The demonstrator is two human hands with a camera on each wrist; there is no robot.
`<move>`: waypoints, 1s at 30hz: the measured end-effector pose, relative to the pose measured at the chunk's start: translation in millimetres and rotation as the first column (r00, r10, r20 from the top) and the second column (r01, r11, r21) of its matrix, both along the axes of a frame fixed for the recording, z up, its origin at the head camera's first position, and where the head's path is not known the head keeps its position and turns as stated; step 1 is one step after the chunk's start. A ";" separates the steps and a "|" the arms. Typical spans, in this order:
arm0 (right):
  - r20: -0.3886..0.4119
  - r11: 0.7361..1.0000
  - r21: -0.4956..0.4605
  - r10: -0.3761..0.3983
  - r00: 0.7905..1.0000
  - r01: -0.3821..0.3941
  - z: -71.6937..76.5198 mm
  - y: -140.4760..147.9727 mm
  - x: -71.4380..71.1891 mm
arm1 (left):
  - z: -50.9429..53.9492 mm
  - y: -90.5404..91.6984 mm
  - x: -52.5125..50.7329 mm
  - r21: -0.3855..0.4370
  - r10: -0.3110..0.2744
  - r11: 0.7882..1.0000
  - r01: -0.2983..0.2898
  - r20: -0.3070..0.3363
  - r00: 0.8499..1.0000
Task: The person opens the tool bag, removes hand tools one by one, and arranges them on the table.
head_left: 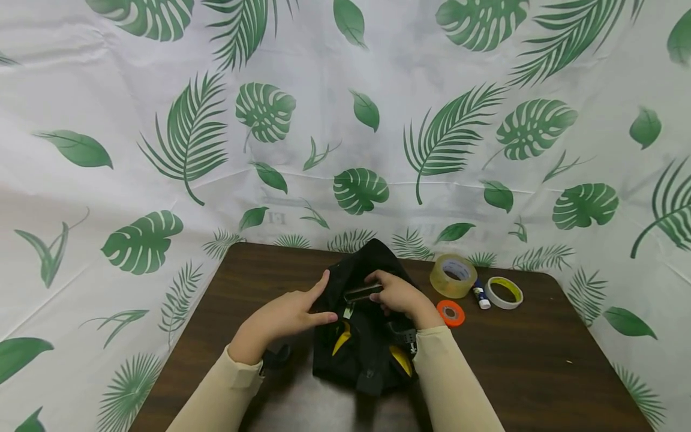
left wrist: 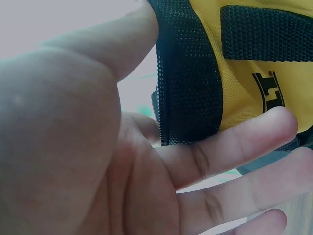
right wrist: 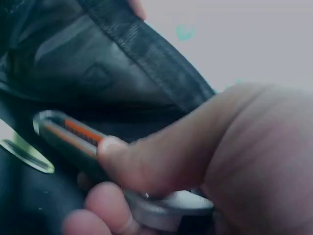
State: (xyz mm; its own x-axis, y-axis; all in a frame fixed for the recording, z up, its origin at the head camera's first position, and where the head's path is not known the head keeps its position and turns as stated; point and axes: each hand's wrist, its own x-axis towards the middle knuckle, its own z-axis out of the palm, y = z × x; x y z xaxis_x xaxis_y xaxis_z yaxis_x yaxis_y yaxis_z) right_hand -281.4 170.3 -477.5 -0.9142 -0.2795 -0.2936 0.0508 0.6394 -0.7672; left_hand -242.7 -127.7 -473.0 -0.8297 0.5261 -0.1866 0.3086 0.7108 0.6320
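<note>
A black tool bag (head_left: 372, 255) with yellow panels stands on the table, its top spread apart. Inside its mouth my right hand (head_left: 399, 297) grips what looks like a utility knife (right wrist: 73, 137), dark with an orange strip and a silvery end. The thumb presses along its side and the fingers curl beneath. At the bag's left rim is my left hand (head_left: 286, 315), thumb and fingers extended and spread. Its straight fingers lie against the yellow outer side (left wrist: 244, 98). A pale, thin piece (right wrist: 27, 154) shows beside the knife; its kind is unclear. The bag's deeper inside is hidden.
Right of the bag lie a large clear tape roll (head_left: 438, 282), a small orange tape roll (head_left: 444, 318), a glue stick (head_left: 480, 295) and a white tape roll (head_left: 496, 302). The brown table (head_left: 523, 360) meets a leaf-patterned cloth (head_left: 324, 198) behind it.
</note>
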 end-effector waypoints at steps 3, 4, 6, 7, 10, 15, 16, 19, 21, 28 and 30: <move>-0.010 1.000 0.003 0.012 1.000 -0.012 8.7 2.5 6.1 | 0.9 -0.2 0.2 0.001 -0.001 1.000 0.001 0.001 1.000; -0.011 1.000 0.004 0.011 1.000 -0.011 11.4 3.7 8.0 | 1.0 -0.2 0.1 0.001 -0.001 1.000 0.001 0.002 1.000; -0.008 1.000 -0.005 0.009 1.000 -0.009 17.0 7.2 11.6 | 0.6 -0.2 -0.4 0.002 -0.001 1.000 0.001 0.001 1.000; -0.002 1.000 -0.019 0.004 1.000 -0.004 19.4 9.2 13.2 | 0.2 -0.2 -0.7 0.001 0.000 1.000 0.000 0.001 1.000; 0.002 0.998 -0.062 0.011 1.000 -0.011 27.0 16.7 19.6 | -0.6 0.0 -1.0 0.000 0.003 1.000 -0.003 0.002 1.000; -0.024 0.986 -0.164 0.024 0.999 -0.028 36.3 31.7 32.7 | -0.7 0.0 -0.7 -0.003 0.003 1.000 -0.003 0.004 1.000; -0.026 0.979 -0.202 0.014 1.000 -0.019 37.6 34.9 35.5 | -0.7 0.1 -0.9 -0.004 0.001 1.000 -0.001 0.002 1.000; -0.032 0.948 -0.316 -0.047 0.998 0.035 39.9 42.8 43.8 | 0.1 -0.4 -1.1 -0.004 -0.008 1.000 0.008 -0.004 1.000; -0.033 0.925 -0.370 -0.111 0.993 0.091 39.9 47.1 48.7 | 1.0 -0.7 -1.1 -0.005 -0.011 1.000 0.011 -0.007 1.000; -0.048 0.844 -0.516 -0.198 0.979 0.146 33.0 61.5 68.2 | -0.9 -0.5 -0.9 -0.002 -0.013 1.000 0.013 -0.007 1.000; -0.046 0.800 -0.590 -0.170 0.984 0.111 28.6 69.6 75.9 | -2.6 0.7 -1.2 0.004 -0.021 1.000 0.021 -0.005 1.000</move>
State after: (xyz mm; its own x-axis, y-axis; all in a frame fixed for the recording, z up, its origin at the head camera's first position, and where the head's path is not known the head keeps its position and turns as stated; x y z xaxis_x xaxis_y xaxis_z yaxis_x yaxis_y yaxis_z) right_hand -205.6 239.8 -448.9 -0.9711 -0.2368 -0.0296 0.0156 0.0607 -0.9980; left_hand -243.9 -127.1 -475.6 -0.8195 0.5440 -0.1804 0.3266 0.7019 0.6329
